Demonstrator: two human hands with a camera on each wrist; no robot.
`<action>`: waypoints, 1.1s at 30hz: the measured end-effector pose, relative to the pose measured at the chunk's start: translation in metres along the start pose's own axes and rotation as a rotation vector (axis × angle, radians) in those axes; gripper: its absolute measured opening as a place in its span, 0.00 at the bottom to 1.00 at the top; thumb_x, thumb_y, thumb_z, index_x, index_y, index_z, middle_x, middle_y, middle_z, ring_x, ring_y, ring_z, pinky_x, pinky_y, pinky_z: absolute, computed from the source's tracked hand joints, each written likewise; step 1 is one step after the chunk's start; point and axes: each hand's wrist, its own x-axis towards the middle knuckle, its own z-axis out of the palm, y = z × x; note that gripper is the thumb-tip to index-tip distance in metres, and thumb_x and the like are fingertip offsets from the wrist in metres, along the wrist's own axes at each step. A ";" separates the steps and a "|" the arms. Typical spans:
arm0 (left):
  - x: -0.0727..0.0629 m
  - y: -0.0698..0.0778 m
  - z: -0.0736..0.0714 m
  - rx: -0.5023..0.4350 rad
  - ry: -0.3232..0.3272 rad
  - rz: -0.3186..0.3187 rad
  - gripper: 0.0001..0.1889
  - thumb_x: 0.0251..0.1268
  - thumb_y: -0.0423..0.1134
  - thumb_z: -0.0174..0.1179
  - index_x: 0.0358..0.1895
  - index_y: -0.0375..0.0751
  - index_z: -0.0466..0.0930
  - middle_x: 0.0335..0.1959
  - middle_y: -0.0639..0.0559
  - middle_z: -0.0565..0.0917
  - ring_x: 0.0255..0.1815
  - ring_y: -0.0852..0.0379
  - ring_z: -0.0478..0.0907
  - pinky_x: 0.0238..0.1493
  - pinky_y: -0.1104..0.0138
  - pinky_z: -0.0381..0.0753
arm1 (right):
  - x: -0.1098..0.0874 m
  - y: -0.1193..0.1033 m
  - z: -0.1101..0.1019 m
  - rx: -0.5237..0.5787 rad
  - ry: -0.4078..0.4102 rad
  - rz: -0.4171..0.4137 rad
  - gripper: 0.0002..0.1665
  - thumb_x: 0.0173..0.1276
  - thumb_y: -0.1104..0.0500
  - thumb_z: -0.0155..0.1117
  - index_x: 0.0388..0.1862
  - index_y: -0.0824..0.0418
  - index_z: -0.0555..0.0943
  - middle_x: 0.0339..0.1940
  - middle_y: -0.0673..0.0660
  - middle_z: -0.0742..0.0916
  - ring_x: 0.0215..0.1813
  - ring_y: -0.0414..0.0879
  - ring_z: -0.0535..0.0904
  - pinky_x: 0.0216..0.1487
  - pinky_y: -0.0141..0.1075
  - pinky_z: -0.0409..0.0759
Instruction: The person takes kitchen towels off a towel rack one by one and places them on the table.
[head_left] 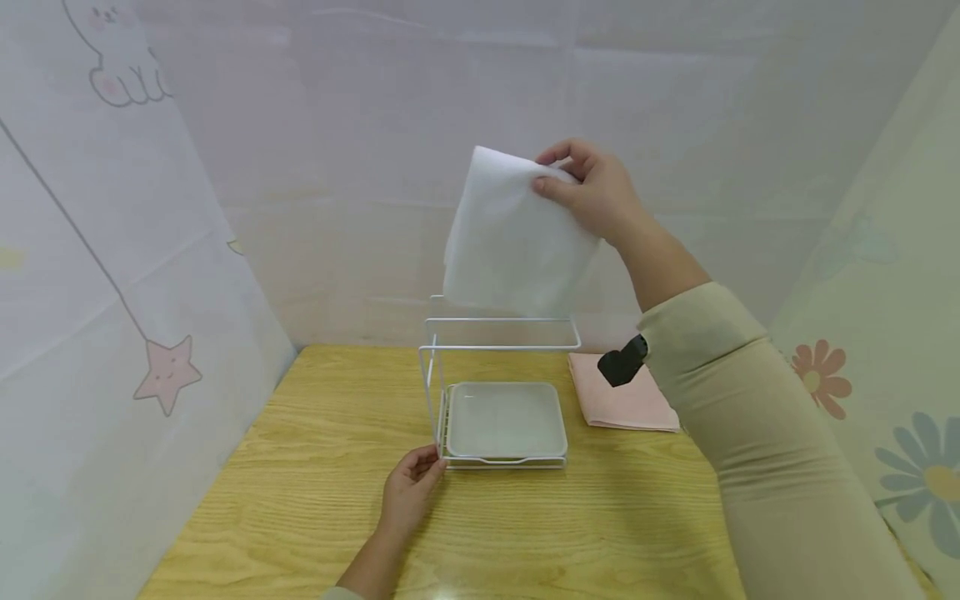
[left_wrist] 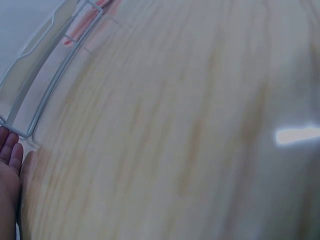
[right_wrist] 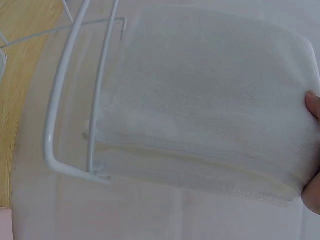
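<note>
My right hand (head_left: pixel 600 187) pinches a folded white cloth (head_left: pixel 517 237) by its top edge, thumb in front and fingers behind. The cloth hangs above a white wire rack (head_left: pixel 498 347), its lower edge overlapping the rack's upper bars in the head view. In the right wrist view the cloth (right_wrist: pixel 210 90) spreads wide beside the rack's bars (right_wrist: pixel 52 120). Down on the table, my left hand (head_left: pixel 408 492) holds the rack's front left bottom corner between thumb and fingers. The left wrist view shows those fingers (left_wrist: pixel 9 150) at the wire corner.
A pale rectangular tray (head_left: pixel 508 421) sits in the base of the rack. To the right, a folded pink cloth (head_left: pixel 622 396) lies on the wooden table (head_left: pixel 315 467), partly behind my right sleeve. Printed fabric hangings (head_left: pixel 337 150) close off the back and sides.
</note>
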 end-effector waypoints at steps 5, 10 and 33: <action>0.000 0.001 -0.001 -0.005 -0.013 0.005 0.16 0.63 0.33 0.65 0.52 0.30 0.79 0.48 0.35 0.82 0.42 0.65 0.79 0.45 0.78 0.81 | -0.003 -0.007 -0.011 0.033 0.014 -0.010 0.13 0.64 0.51 0.71 0.46 0.44 0.80 0.39 0.45 0.84 0.36 0.41 0.81 0.36 0.32 0.81; 0.001 0.002 -0.001 -0.001 -0.014 0.009 0.16 0.64 0.33 0.65 0.52 0.30 0.79 0.49 0.35 0.82 0.42 0.64 0.79 0.45 0.78 0.80 | -0.007 -0.010 -0.022 0.043 0.029 -0.012 0.13 0.63 0.51 0.71 0.46 0.43 0.80 0.41 0.45 0.84 0.37 0.41 0.82 0.36 0.33 0.81; 0.003 0.000 0.001 -0.009 -0.004 0.003 0.16 0.63 0.32 0.65 0.52 0.28 0.79 0.47 0.34 0.82 0.41 0.67 0.79 0.45 0.78 0.80 | -0.034 0.028 -0.097 -0.028 0.146 0.011 0.16 0.61 0.49 0.73 0.47 0.42 0.81 0.34 0.39 0.83 0.29 0.35 0.81 0.26 0.27 0.81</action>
